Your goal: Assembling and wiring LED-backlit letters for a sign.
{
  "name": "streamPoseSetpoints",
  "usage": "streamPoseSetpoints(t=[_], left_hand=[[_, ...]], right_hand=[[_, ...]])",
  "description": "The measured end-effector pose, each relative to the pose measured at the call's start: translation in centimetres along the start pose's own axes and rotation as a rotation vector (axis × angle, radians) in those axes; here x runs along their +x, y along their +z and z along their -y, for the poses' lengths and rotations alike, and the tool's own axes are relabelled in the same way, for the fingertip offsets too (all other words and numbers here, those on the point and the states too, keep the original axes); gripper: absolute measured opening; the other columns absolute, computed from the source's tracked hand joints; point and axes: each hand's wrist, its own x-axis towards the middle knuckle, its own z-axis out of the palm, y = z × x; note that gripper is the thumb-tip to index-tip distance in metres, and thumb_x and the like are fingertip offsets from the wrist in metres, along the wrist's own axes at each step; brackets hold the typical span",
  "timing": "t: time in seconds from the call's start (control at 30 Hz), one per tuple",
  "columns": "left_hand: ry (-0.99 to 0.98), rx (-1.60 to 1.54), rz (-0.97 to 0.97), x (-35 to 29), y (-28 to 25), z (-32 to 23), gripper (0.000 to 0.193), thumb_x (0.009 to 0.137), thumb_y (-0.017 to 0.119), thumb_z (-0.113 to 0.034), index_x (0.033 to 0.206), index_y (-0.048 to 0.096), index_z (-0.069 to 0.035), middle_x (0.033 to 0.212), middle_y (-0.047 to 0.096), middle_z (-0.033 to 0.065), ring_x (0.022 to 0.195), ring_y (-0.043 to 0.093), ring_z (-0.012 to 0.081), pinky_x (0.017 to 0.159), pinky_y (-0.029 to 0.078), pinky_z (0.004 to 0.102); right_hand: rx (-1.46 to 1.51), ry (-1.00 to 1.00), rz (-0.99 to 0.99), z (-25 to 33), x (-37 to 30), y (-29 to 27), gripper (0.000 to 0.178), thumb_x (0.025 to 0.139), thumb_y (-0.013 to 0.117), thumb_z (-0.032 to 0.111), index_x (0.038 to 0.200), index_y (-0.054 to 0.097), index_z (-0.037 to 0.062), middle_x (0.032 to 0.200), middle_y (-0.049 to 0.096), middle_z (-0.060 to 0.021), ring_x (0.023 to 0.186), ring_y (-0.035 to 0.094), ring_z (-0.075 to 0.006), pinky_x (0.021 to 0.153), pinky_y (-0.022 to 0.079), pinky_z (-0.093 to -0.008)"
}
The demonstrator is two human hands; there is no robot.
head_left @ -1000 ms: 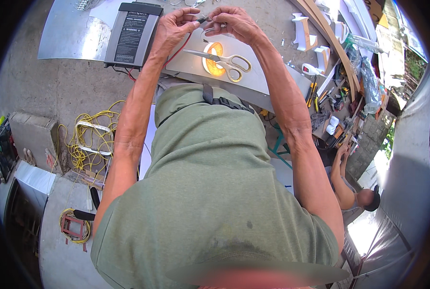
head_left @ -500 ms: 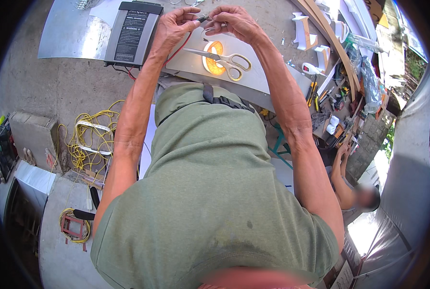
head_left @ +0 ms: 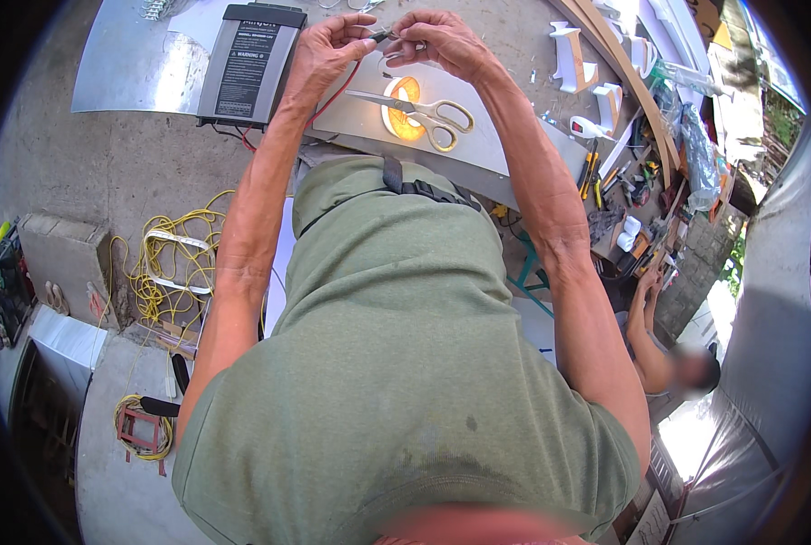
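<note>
My left hand pinches one end of a small dark clip-like piece. The fingers of my right hand close on its other end, so the two hands meet at the top of the view; its exact kind is too small to tell. A red wire runs up under my left hand from beside the grey power supply box. Below the hands, scissors with cream handles lie across a small letter-like piece that glows orange. Both rest on a pale flat sheet.
White channel letter parts and long curved strips lie at upper right, above pliers and other hand tools. Tangled yellow cord is at left. Another person works at right. A shiny metal sheet lies upper left.
Both hands keep their hold on the small dark piece with hardly any movement. The view has shifted very slightly.
</note>
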Motion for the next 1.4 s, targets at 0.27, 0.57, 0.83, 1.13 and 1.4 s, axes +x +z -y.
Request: streamPoseSetpoints(t=[0.27,0.57,0.83,1.13,1.4], left_hand=[[0.012,-0.030,0.020,-0.3,-0.1,-0.2,0.040,0.089,0.073,-0.008,0.128,0.067,-0.012,0.098,0.069,-0.0008,0.088,0.062,0.0063,0.081,0.053,0.0206],[0.014,0.043,0.077,0.0,-0.3,0.2,0.039,0.091,0.070,-0.007,0.129,0.067,-0.014,0.097,0.068,-0.0025,0.090,0.060,0.0055,0.082,0.051,0.0196],[-0.002,0.033,0.082,0.0,-0.3,0.3,0.036,0.092,0.069,-0.006,0.127,0.069,-0.013,0.098,0.069,-0.0005,0.090,0.061,0.0073,0.083,0.051,0.0208],[0.006,0.010,0.079,0.0,-0.4,0.7,0.034,0.091,0.071,-0.008,0.125,0.070,-0.011,0.099,0.069,0.0007,0.090,0.061,0.0078,0.083,0.052,0.0216],[-0.009,-0.015,0.075,0.1,-0.6,0.9,0.035,0.091,0.071,-0.007,0.126,0.069,-0.010,0.098,0.068,0.0008,0.088,0.060,0.0072,0.080,0.051,0.0212]], right_hand=[[-0.012,-0.006,-0.009,-0.3,0.1,0.2,0.014,0.095,0.055,0.006,0.101,0.065,-0.0028,0.070,0.063,-0.0088,0.089,0.073,-0.0267,0.092,0.059,-0.0514],[-0.004,-0.013,0.021,-0.7,0.0,0.0,0.015,0.095,0.056,0.006,0.102,0.066,-0.0026,0.073,0.064,-0.0097,0.086,0.072,-0.0244,0.093,0.059,-0.0501],[-0.011,-0.039,0.026,-0.8,0.1,0.0,0.014,0.096,0.055,0.007,0.101,0.065,-0.0022,0.086,0.067,-0.0121,0.090,0.071,-0.0230,0.093,0.060,-0.0469],[0.001,-0.025,0.027,-0.9,0.3,0.0,0.015,0.096,0.055,0.007,0.102,0.065,-0.0025,0.089,0.068,-0.0126,0.090,0.070,-0.0225,0.093,0.060,-0.0468],[-0.018,-0.023,0.020,-0.8,0.4,0.0,0.015,0.096,0.056,0.007,0.103,0.066,-0.0024,0.089,0.068,-0.0129,0.090,0.071,-0.0223,0.094,0.060,-0.0472]])
